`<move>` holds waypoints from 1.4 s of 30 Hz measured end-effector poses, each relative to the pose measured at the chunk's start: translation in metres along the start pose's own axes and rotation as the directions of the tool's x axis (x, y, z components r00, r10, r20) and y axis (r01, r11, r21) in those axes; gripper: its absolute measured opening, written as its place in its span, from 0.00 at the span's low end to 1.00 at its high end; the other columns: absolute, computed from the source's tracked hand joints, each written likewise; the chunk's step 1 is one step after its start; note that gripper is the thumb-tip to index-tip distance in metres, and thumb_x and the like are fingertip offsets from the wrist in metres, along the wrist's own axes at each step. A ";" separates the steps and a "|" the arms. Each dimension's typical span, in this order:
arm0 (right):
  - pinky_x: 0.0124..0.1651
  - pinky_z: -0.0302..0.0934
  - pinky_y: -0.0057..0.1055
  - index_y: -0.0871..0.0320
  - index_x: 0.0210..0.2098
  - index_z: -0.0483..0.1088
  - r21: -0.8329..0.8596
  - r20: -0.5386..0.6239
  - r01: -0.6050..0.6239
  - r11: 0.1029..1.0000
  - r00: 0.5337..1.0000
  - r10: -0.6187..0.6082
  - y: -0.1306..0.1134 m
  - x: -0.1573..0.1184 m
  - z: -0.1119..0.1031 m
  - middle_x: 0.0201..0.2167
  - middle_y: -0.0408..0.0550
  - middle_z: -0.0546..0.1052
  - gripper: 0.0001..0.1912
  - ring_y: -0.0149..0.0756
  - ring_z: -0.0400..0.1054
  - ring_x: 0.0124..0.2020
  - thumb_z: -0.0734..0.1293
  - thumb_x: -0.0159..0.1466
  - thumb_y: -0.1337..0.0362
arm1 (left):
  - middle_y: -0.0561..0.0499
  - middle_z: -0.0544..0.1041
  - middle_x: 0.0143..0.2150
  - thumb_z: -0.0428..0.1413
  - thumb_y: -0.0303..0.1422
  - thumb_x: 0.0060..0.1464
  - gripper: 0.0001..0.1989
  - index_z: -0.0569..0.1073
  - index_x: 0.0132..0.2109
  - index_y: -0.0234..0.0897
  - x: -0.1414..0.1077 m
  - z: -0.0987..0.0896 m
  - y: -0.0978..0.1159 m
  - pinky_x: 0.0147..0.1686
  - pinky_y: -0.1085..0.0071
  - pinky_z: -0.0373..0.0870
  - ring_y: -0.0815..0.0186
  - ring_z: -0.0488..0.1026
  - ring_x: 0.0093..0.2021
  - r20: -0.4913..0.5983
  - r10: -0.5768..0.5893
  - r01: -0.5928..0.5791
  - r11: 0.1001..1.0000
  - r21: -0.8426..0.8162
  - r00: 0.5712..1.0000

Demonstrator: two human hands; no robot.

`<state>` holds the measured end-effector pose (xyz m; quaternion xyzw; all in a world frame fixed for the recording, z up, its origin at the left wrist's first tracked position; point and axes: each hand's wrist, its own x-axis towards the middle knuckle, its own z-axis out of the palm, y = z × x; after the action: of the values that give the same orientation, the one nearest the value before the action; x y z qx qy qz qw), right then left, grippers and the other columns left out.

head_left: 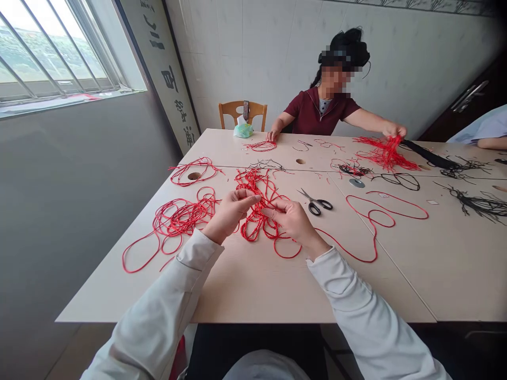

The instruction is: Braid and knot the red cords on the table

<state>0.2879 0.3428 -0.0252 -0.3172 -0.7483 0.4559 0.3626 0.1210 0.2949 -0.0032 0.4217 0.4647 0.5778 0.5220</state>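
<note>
**A:** ok, quick count, what's on the counter?

**B:** Up close there are two hands. The left hand and right hand are both on one tangled bunch of twisted red cord, mid-counter. The fingers look pinched together on the strands on both sides, though the cord hides part of the grip.

**A:** and around that?

**B:** One pair of black-handled scissors lies just right of the right hand, and there's one metal washer farther on. A loose red cord heap sits left of the hands, and a long red loop runs off to the right. Two round holes show clearly in the counter top.

**A:** anyone else?

**B:** Two more people. One sits across the counter, a hand on a thick red bunch. The other is cut off at the right edge, just a forearm. The black cords are too tangled to count, honestly.
</note>
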 end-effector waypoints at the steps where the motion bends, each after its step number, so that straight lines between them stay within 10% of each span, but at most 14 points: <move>1: 0.24 0.44 0.28 0.58 0.23 0.64 -0.054 -0.024 0.025 0.998 0.999 -0.026 0.000 0.000 0.001 0.18 0.37 0.56 0.21 0.26 0.48 0.22 0.69 0.58 0.48 | 0.61 0.54 0.19 0.68 0.39 0.40 0.17 0.68 0.26 0.34 0.000 0.001 -0.001 0.17 0.76 0.40 0.79 0.46 0.18 -0.006 0.014 -0.014 1.000 0.006 1.000; 12: 0.24 0.48 0.26 0.59 0.34 0.69 0.110 -0.034 -0.042 0.993 0.998 0.046 -0.004 0.001 -0.018 0.22 0.38 0.64 0.16 0.25 0.51 0.21 0.65 0.62 0.50 | 0.61 0.54 0.20 0.65 0.41 0.46 0.16 0.70 0.30 0.34 0.002 -0.006 -0.004 0.19 0.75 0.42 0.78 0.45 0.19 -0.005 0.050 -0.050 0.998 0.048 0.999; 19: 0.29 0.59 0.29 0.61 0.32 0.75 0.221 0.438 -0.327 0.919 0.875 0.206 -0.012 -0.005 -0.022 0.26 0.47 0.75 0.16 0.29 0.65 0.24 0.74 0.52 0.54 | 0.53 0.70 0.26 0.63 0.42 0.49 0.15 0.74 0.31 0.33 0.003 0.002 -0.013 0.26 0.74 0.57 0.73 0.62 0.26 -0.041 0.276 -0.259 0.936 0.239 0.960; 24: 0.35 0.62 0.31 0.57 0.29 0.77 0.345 0.119 -0.089 0.935 0.992 0.050 -0.015 -0.003 -0.011 0.26 0.44 0.75 0.12 0.31 0.67 0.29 0.76 0.50 0.57 | 0.57 0.69 0.23 0.62 0.44 0.49 0.16 0.72 0.33 0.35 0.002 0.008 -0.023 0.21 0.76 0.54 0.76 0.59 0.20 0.010 0.161 -0.161 0.982 0.103 0.987; 30: 0.39 0.63 0.33 0.56 0.32 0.78 0.464 -0.132 -0.002 0.886 0.989 0.072 0.000 0.004 -0.006 0.25 0.42 0.76 0.10 0.32 0.68 0.28 0.74 0.53 0.58 | 0.54 0.73 0.28 0.60 0.44 0.52 0.16 0.69 0.34 0.35 -0.003 0.014 -0.022 0.18 0.78 0.50 0.78 0.57 0.19 0.178 0.031 -0.020 0.998 -0.060 0.984; 42: 0.31 0.62 0.28 0.57 0.32 0.67 0.524 0.000 -0.097 0.846 0.994 0.114 -0.002 -0.001 -0.003 0.28 0.42 0.76 0.15 0.27 0.65 0.24 0.73 0.56 0.56 | 0.53 0.71 0.27 0.63 0.38 0.50 0.13 0.74 0.32 0.31 -0.003 0.011 -0.020 0.19 0.80 0.49 0.79 0.56 0.21 0.125 0.034 -0.017 0.991 -0.133 0.992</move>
<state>0.2905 0.3431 -0.0228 -0.2541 -0.5718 0.6567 0.4211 0.1365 0.2937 -0.0207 0.4282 0.3861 0.5859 0.5695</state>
